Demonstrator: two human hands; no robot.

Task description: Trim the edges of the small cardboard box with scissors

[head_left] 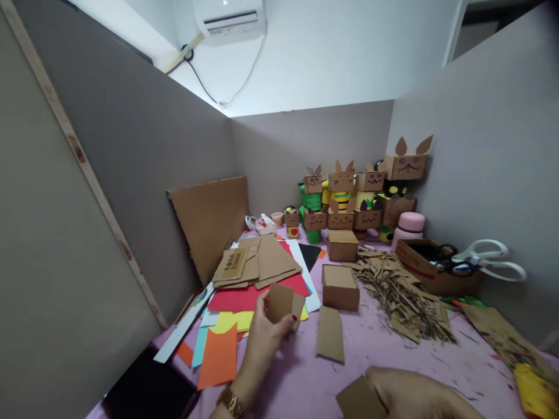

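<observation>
My left hand (271, 331), with a gold watch on the wrist, is closed round some small brown cardboard pieces (280, 302) above the coloured paper. At the bottom edge, my right hand (406, 393) grips another brown cardboard piece (360, 400), partly cut off by the frame. Between the hands, a loose cardboard piece (331, 334) lies flat on the purple cloth (301, 372). Behind it stands a closed cardboard box (340, 288), with a second box (343, 245) farther back.
Cardboard sheets (275, 259) and coloured paper (218, 355) lie at left. A scrap pile (402, 297) and a box (430, 273) with white scissors (489, 259) are at right. Cardboard animal figures (340, 218) stand at the back; a black tablet-like object (151, 387) lies front left.
</observation>
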